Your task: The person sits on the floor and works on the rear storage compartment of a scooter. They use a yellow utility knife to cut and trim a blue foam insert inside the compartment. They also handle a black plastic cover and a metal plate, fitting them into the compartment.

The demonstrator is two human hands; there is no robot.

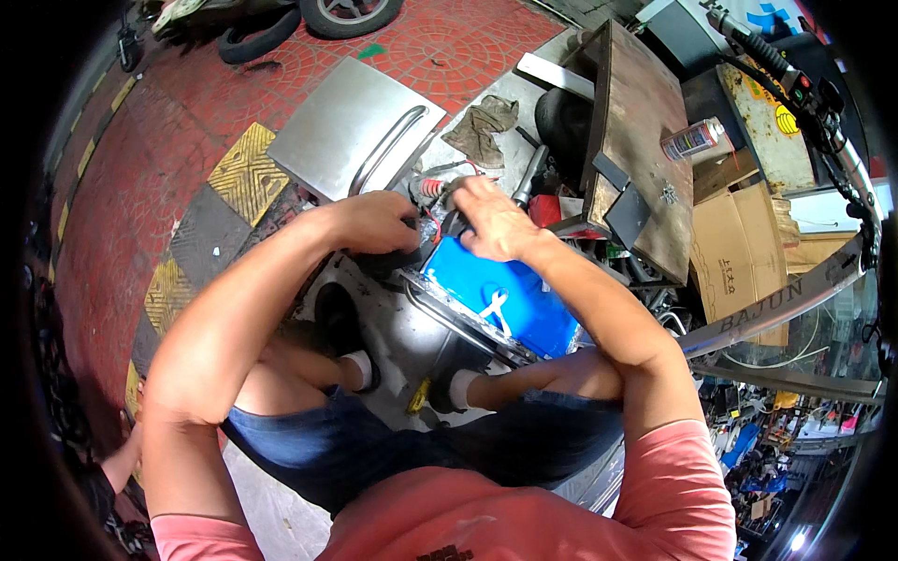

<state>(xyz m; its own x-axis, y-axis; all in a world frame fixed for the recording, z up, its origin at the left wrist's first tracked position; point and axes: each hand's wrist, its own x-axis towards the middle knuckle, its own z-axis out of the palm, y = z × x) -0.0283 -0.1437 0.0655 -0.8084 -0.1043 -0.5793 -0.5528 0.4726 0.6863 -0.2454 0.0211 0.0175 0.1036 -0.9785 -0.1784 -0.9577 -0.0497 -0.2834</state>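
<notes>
My left hand is closed at a black part beside a bare metal panel with a curved handle; what its fingertips hold is partly hidden. My right hand has its fingers bent over wires and dark hardware, near a red coiled piece; its grip is hidden. Below it, a blue wrapped block with a white strap sits on a metal frame.
A worn board with a spray can, a grey rag, cardboard, tires and a handlebar surround the work. A yellow-handled item lies between my feet. Another person's arm shows at lower left.
</notes>
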